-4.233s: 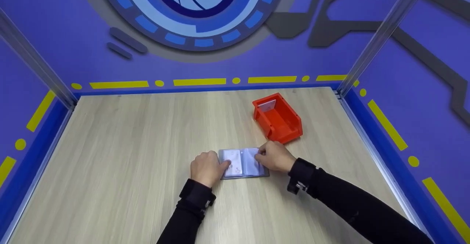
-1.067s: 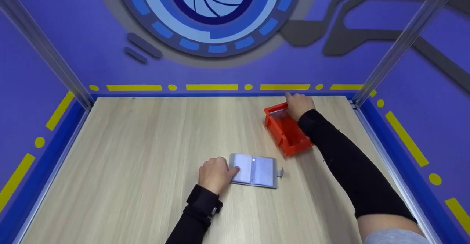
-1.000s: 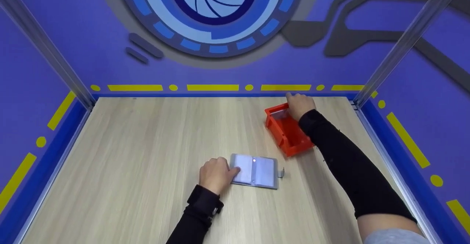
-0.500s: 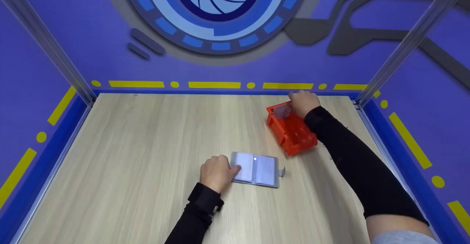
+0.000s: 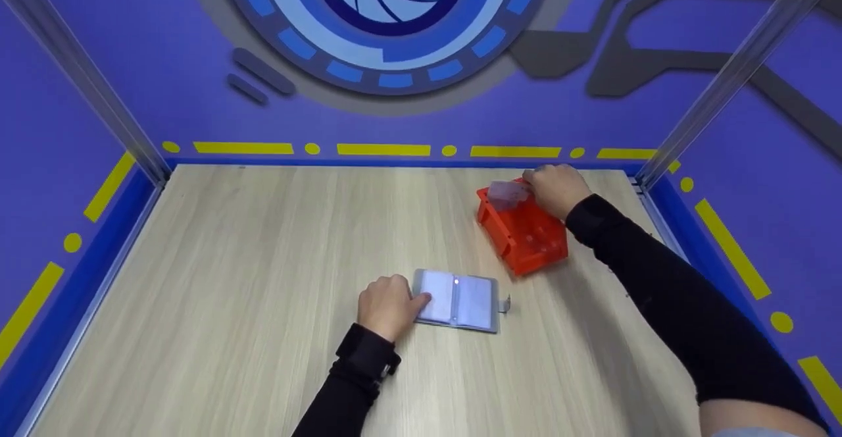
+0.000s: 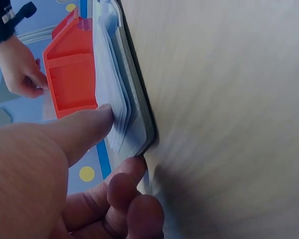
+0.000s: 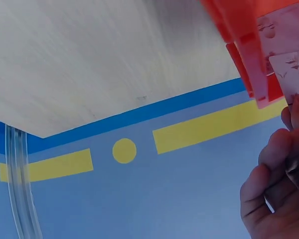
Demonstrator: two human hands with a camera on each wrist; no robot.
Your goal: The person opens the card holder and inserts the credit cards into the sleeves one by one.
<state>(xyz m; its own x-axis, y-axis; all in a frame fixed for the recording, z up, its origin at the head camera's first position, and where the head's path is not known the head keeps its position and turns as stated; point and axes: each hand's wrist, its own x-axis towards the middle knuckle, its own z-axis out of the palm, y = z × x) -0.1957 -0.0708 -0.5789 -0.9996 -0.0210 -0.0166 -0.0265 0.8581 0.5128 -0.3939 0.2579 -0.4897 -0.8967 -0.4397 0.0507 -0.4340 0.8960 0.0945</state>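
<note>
A small card album lies spread on the table, clear sleeves showing and its clasp tab sticking out to the right. My left hand grips its left edge; the left wrist view shows the thumb on the sleeves and a fingertip against the cover's corner. Over the far end of the red bin, my right hand pinches a pale printed card between thumb and finger. The right wrist view shows this card with another printed card behind it at the bin.
The wooden table ends at a blue back wall with yellow marks. A metal rail stands at the back right corner. Both forearms wear black sleeves and wrist straps.
My right hand has gone from the album's right page to the bin, then raised a card above its far end. My left hand stays on the album.
</note>
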